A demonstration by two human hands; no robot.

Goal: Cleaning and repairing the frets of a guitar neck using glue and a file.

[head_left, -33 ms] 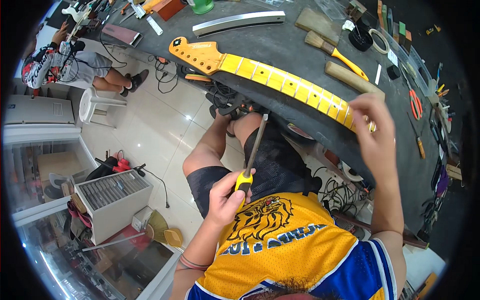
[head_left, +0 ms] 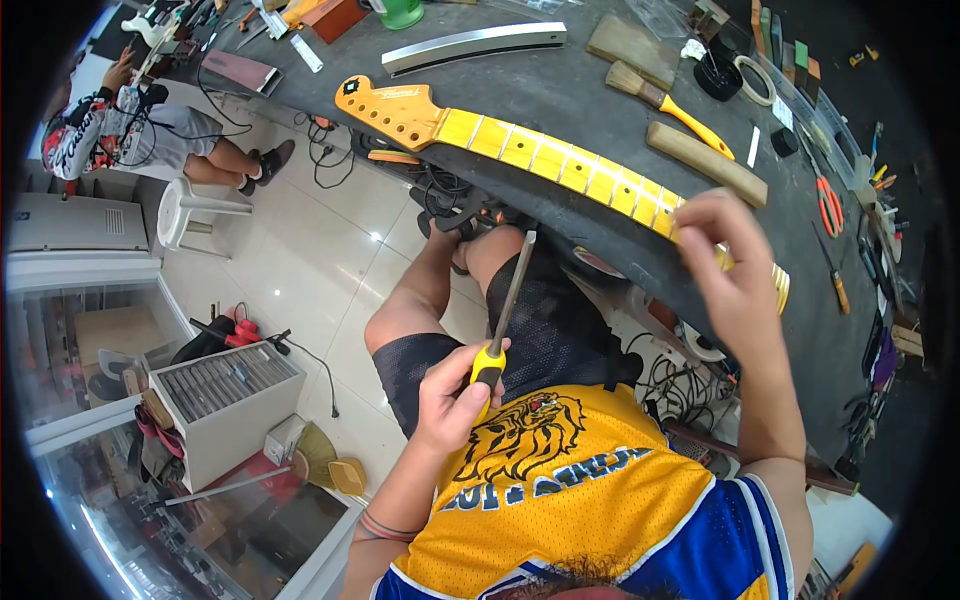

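Observation:
A narrow chisel [head_left: 512,295] with a yellow and black handle is in my left hand [head_left: 452,395], held above my lap. Its shiny flat tip points up toward the bench edge. A guitar neck [head_left: 560,162], with a pale yellow fretted fingerboard and an amber headstock, lies along the front of the bench. My right hand [head_left: 735,265] reaches over its body end with the fingers bent and somewhat apart. The fingertips are at the upper frets, though whether they press on the wood I cannot tell. Part of the fingerboard is hidden beneath this hand.
Behind the neck on the dark bench [head_left: 560,80] lie a metal bar [head_left: 475,48], a yellow-handled brush [head_left: 690,120], a wooden block [head_left: 708,163] and orange-handled scissors [head_left: 829,205]. Another person [head_left: 190,130] sits at the far left beside a white stool [head_left: 200,205].
My right hand has shifted left along the neck, uncovering its end frets. My left hand and the chisel stay where they were.

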